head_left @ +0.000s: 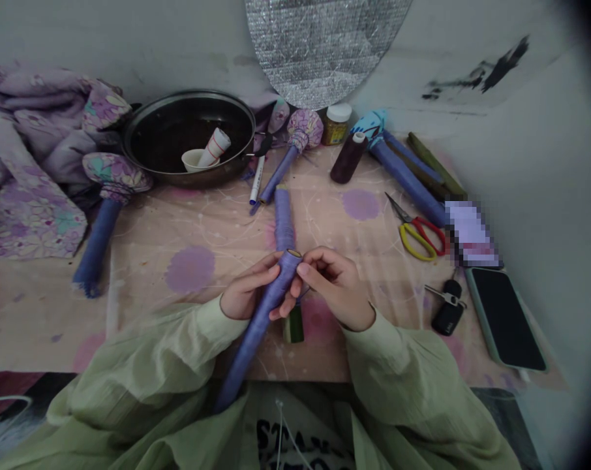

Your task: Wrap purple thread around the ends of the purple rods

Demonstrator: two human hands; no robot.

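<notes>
My left hand [249, 287] is closed around a long stick [261, 320] wrapped in purple material. The stick slants from near my lap up to its bare round end, which faces up between my hands. My right hand [337, 284] is closed in a pinch, its thumb against the wrapping beside that end; whatever small thing it pinches is hidden. Behind and beneath my hands lies another purple-wrapped stick [284, 215]. A green piece [294, 325] shows below my hands; whether it belongs to that stick I cannot tell.
Red-and-yellow scissors [417, 238], keys [449, 310] and a phone [508, 320] lie at right. A dark thread spool [348, 158], a lidded jar [337, 125] and more wrapped sticks [408, 176] stand or lie behind. At left are a black pan [149, 163], a cloth-headed stick [102, 235] and floral cloth [36, 189].
</notes>
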